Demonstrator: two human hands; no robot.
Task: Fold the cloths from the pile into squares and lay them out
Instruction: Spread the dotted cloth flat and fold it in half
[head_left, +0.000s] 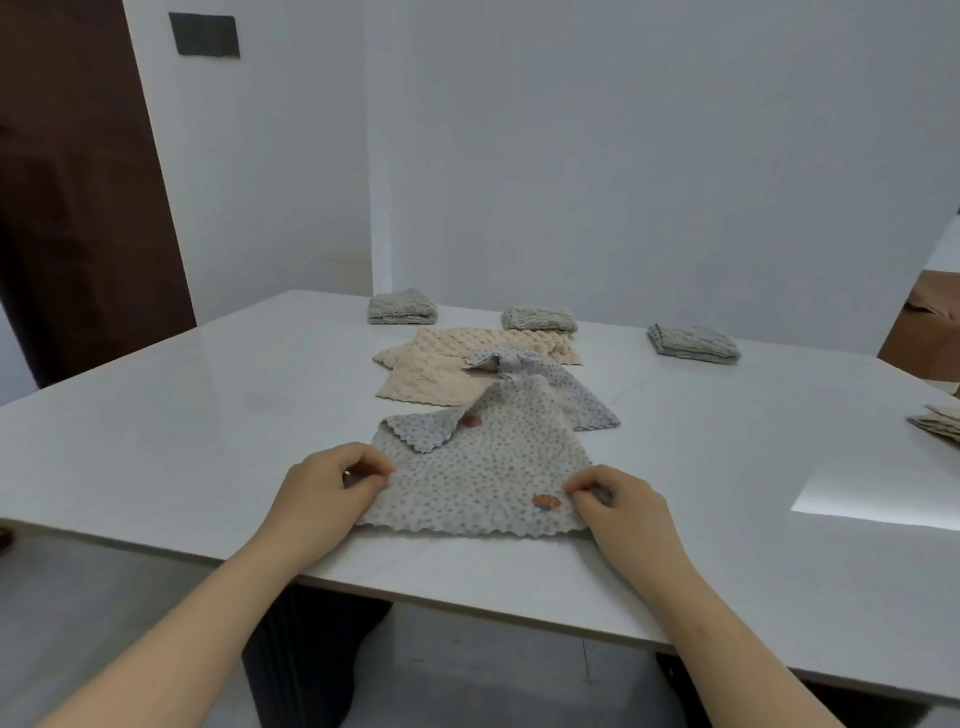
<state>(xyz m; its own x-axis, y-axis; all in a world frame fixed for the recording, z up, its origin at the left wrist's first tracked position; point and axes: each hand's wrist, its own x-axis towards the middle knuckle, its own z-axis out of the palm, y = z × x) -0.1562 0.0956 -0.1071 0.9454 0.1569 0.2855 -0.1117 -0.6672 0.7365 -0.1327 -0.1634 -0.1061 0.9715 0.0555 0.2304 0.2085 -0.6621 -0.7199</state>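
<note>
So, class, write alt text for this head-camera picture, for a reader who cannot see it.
A person's left hand and right hand pinch the near sides of a spotted cloth lying on a white table. Behind it lie unfolded beige cloths, and three folded grey cloths sit in a row near the far edge.

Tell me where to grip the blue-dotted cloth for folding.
I'd pinch the dotted cloth at its side edges near the front, coming from the near side, as the left hand and right hand do. That end lies flat; the far end is rumpled.
</note>
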